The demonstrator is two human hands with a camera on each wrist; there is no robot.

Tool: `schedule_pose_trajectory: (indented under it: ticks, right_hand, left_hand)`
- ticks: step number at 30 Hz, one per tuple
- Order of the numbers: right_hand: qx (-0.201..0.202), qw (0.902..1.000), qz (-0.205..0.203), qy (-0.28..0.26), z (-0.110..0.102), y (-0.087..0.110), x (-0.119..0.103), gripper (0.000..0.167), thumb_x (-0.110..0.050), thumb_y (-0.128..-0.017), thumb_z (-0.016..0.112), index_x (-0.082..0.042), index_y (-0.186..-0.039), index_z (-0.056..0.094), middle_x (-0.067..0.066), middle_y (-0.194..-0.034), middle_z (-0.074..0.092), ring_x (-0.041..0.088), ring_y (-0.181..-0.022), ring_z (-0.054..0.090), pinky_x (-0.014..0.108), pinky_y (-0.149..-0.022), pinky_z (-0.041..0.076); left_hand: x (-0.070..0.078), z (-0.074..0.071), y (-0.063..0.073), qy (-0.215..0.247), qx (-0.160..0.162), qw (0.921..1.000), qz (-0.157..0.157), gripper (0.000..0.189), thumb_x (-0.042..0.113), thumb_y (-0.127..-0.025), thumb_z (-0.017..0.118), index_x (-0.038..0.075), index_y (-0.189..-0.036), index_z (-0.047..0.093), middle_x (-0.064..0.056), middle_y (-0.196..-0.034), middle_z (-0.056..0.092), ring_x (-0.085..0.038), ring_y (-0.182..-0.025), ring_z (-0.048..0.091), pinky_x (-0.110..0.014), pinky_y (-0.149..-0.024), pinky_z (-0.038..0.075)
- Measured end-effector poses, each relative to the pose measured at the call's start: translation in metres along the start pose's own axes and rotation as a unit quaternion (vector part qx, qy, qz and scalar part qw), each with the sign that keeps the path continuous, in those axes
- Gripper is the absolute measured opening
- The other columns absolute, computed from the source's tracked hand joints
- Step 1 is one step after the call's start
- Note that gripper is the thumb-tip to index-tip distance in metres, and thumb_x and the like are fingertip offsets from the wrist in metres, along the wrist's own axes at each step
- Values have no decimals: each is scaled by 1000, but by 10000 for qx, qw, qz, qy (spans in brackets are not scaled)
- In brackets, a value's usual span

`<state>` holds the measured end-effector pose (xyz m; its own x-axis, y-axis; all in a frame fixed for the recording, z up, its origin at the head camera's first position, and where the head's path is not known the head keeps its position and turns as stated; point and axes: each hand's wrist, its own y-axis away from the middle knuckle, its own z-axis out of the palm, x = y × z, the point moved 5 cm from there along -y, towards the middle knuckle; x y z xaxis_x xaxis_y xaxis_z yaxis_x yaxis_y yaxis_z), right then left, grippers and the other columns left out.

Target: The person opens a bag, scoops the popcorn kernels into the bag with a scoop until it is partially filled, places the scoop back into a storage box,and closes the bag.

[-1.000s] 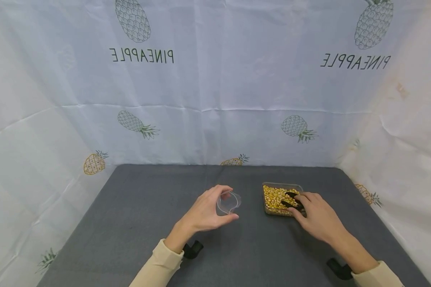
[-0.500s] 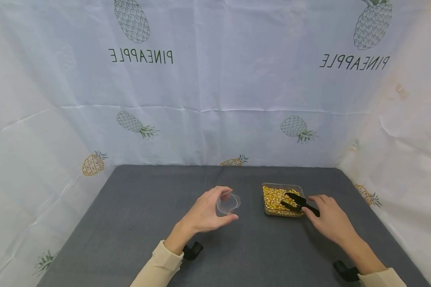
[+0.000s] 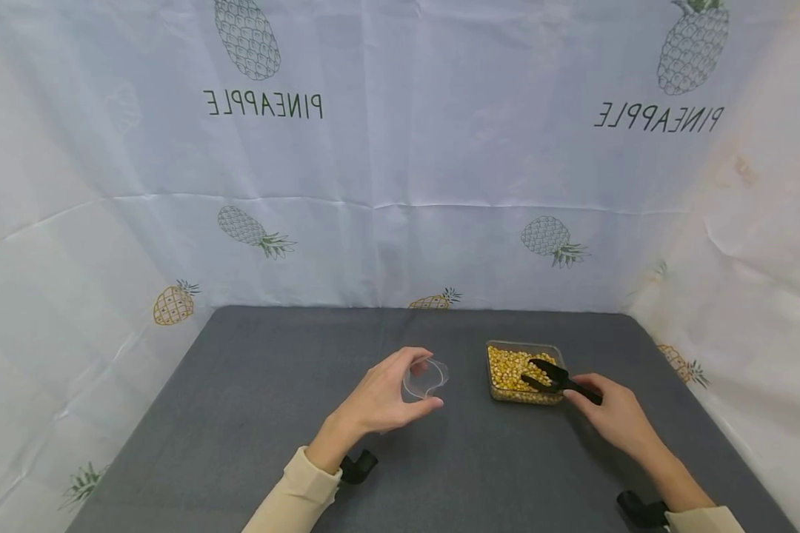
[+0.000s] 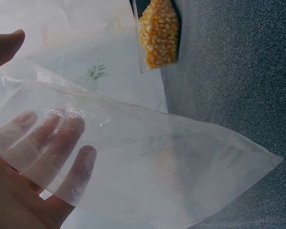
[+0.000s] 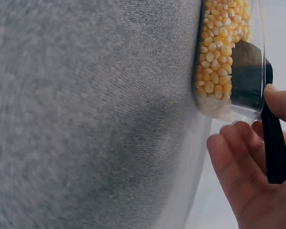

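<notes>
Head: clear plastic bag (image 3: 428,378) in left hand (image 3: 385,394), near clear rectangular tub (image 3: 527,346) of yellow kernels (image 3: 507,366)
Left wrist: fingers curve round bag, thumb spread, likely keeping its mouth wide; right wrist: right hand (image 5: 251,183) pinches black plastic scoop (image 5: 275,143) by handle, blade inside tub

The bag (image 4: 133,162) is thin, clear plastic film, glossy and lightly wrinkled; at its 3 o'clock the tub (image 5: 219,109) is clear, hard, glossy, plastic or glass; kernels (image 5: 219,62) smooth, faintly shiny; scoop (image 3: 564,382) smooth plastic, fairly matt; worktop (image 3: 273,392) matt, woven cloth; curtain (image 3: 400,148), at 12 o'clock, creased fabric, slight sheen; sleeve (image 3: 296,485), at 8, matt cloth.
</notes>
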<state>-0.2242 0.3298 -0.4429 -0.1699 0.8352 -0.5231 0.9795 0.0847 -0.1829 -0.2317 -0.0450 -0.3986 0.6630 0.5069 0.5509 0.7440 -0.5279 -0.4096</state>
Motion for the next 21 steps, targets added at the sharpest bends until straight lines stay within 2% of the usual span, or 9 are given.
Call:
schedule_pose_trajectory:
  ticks: [4, 7, 12, 14, 17, 21]
  right_hand:
    - [5, 9995, 196, -239, 2, 1, 4, 47, -33, -102, 65, 5, -130, 61, 23, -113, 68, 30, -86, 69, 43, -71, 54]
    - [30, 9988, 293, -399, 3, 2, 5, 45, -31, -102, 65, 4, -129, 61, 18, -106, 70, 16, -70, 66, 32, -60, 51]
    - [119, 9976, 359, -587, 3, 1, 7, 43, -29, -101, 67, 4, -128, 62, 18, -105, 70, 16, -66, 66, 31, -58, 49]
    - [154, 9973, 364, -620, 3, 1, 7, 43, -29, -100, 67, 4, -127, 63, 20, -108, 69, 21, -70, 67, 33, -59, 50]
    - [225, 9975, 300, -593, 2, 1, 7, 42, -30, -100, 67, 4, -125, 64, 25, -114, 66, 34, -89, 67, 43, -70, 54]
    - [297, 9977, 235, -571, 0, 1, 7, 41, -30, -100, 68, 4, -123, 65, 27, -119, 65, 45, -109, 60, 57, -82, 50]
  left_hand:
    - [0, 0, 0, 26, -17, 10000, -2, 64, 40, -88, 79, 13, -140, 54, 3, -120, 62, -10, -108, 60, -36, -86, 52]
    - [0, 1, 0, 46, -32, 10000, -2, 64, 40, -88, 79, 12, -140, 53, 2, -120, 62, -10, -108, 60, -37, -87, 52]
    - [0, 1, 0, 63, -60, 10000, 20, 64, 40, -89, 78, 12, -141, 53, 1, -120, 63, -11, -108, 61, -37, -87, 52]
    - [0, 1, 0, 91, -59, 9999, 36, 64, 40, -89, 78, 12, -141, 53, 0, -120, 64, -11, -109, 61, -37, -88, 52]
    - [0, 1, 0, 122, -25, 9999, 46, 63, 40, -89, 78, 12, -141, 53, 1, -119, 64, -10, -109, 61, -37, -88, 52]
    - [0, 1, 0, 137, 44, 9999, 75, 62, 39, -89, 78, 12, -139, 54, 4, -118, 64, -9, -107, 61, -36, -88, 52]
